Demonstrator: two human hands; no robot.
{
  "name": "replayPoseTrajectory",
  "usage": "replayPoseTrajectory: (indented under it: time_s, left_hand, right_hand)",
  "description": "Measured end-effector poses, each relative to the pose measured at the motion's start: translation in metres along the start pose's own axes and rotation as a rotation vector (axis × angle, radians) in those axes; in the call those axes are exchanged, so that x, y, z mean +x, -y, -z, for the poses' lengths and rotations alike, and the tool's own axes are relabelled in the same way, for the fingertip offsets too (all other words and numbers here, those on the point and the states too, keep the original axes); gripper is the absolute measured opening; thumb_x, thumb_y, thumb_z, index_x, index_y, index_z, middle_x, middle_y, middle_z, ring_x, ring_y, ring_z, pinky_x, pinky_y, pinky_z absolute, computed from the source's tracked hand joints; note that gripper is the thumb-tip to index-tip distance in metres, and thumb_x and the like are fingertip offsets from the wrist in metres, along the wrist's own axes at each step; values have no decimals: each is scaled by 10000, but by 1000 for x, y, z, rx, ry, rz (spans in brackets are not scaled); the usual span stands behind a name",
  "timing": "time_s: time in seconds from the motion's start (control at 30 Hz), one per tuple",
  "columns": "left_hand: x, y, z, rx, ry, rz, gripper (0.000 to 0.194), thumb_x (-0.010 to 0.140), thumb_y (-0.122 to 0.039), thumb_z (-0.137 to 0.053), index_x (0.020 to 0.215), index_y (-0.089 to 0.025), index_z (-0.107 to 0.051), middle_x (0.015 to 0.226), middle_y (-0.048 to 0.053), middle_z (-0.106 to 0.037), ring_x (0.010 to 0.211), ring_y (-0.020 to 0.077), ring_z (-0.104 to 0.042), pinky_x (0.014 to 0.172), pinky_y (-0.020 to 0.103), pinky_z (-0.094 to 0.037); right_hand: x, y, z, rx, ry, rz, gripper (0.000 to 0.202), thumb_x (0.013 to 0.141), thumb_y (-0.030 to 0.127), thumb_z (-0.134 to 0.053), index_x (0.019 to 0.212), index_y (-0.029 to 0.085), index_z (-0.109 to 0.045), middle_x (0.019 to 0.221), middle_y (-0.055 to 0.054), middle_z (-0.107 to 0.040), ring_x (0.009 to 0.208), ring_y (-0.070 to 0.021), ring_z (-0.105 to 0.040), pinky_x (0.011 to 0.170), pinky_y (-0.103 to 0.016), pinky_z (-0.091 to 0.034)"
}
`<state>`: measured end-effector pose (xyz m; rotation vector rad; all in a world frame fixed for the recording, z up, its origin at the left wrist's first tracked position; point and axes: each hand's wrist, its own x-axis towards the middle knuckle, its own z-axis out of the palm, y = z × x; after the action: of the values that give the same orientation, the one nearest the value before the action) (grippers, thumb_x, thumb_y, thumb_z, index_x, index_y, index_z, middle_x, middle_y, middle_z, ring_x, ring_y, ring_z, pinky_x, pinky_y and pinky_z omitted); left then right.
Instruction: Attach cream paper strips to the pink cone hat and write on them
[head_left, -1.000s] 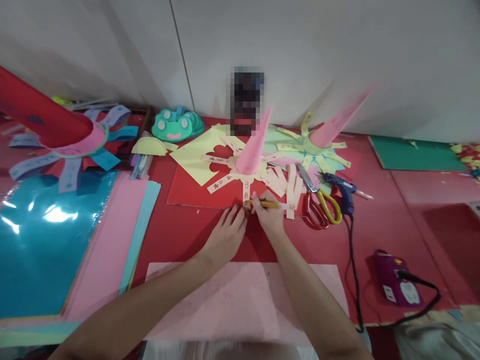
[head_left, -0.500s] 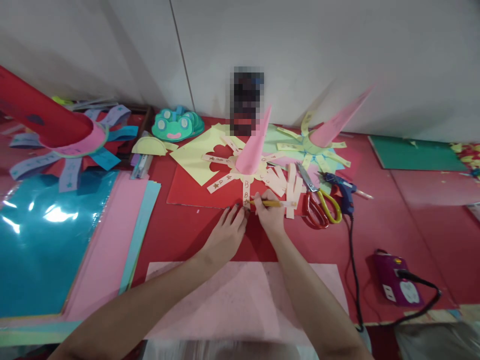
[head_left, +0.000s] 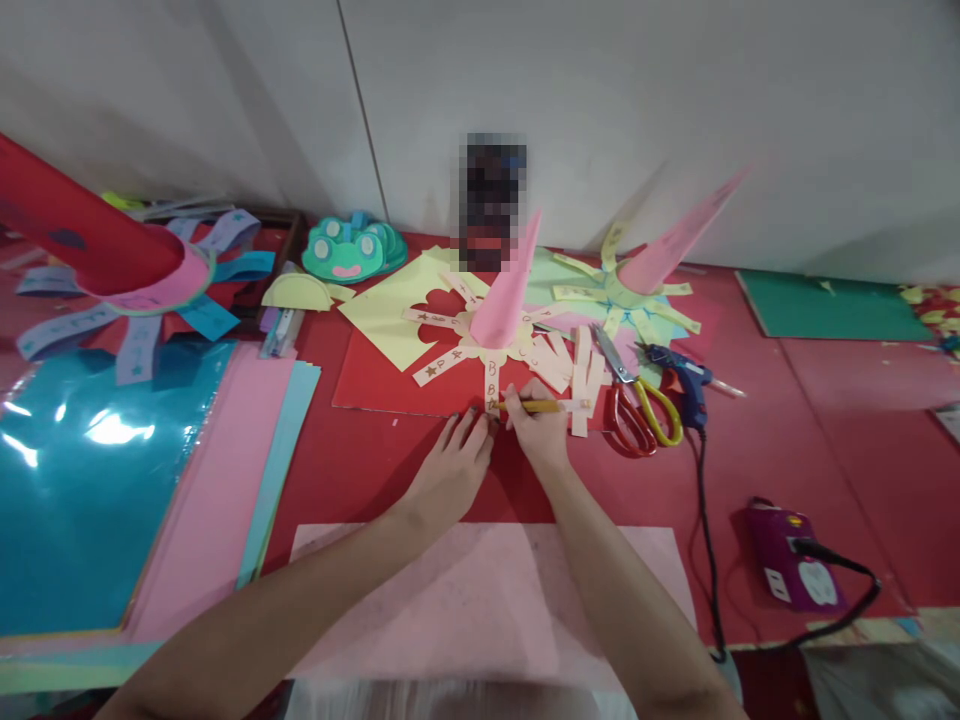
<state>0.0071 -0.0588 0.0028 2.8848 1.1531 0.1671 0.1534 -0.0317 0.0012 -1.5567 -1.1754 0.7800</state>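
Between the fingers of my right hand (head_left: 538, 418) is a yellow pen (head_left: 541, 406), its tip on a pale paper strip (head_left: 491, 376) marked with letters. The strip sticks out toward me from a scalloped paper flower base with a pink paper cone (head_left: 508, 295) standing on it. Other lettered and starred strips fan out around that base. My left hand (head_left: 461, 445) lies with fingers stretched out, fingertips at the strip's near end. Loose pale strips (head_left: 586, 375) lie right of my right hand, beside red-and-yellow-handled scissors (head_left: 637, 395).
A blue glue gun (head_left: 686, 382) lies right of the scissors, its cord near a purple box (head_left: 795, 560). A second pink cone (head_left: 682, 235) stands behind. Green frog cutouts (head_left: 346, 252) sit at the back. Coloured sheets (head_left: 217, 480) and a red cone (head_left: 82, 225) are left.
Almost nothing differs. The pen in my right hand has shifted very slightly at the strip, and my left hand stays in place.
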Motion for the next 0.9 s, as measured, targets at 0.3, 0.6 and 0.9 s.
replayPoseTrajectory:
  time_s: [0.3,0.6,0.9]
  left_hand:
    - [-1,0,-2,13,-25,3,389,871,-90,-365,1223,-66,-528,1273,155,-528,1228,289,-467,1044,426,-372]
    - [0,0,-1,5,-53,-5,363,871,-88,-388,1196,-60,-548,1252,161,-542,1199,297,-494,1023,430,-393]
    - [0,0,-1,8,-23,-5,362,882,-101,-369,1194,-78,-549,1280,149,-531,1220,286,-478,1038,432,-384]
  right_hand:
    - [0,0,-1,26,20,-22,358,804,458,-541,577,216,-405,433,63,-508,418,-89,-511,459,-202,-409]
    - [0,-1,-2,30,17,-19,335,792,432,-562,581,213,-421,451,61,-522,425,-85,-521,457,-195,-409]
    - [1,1,-2,7,-53,6,367,798,444,-527,560,224,-354,398,83,-423,364,-71,-433,398,-188,-352]
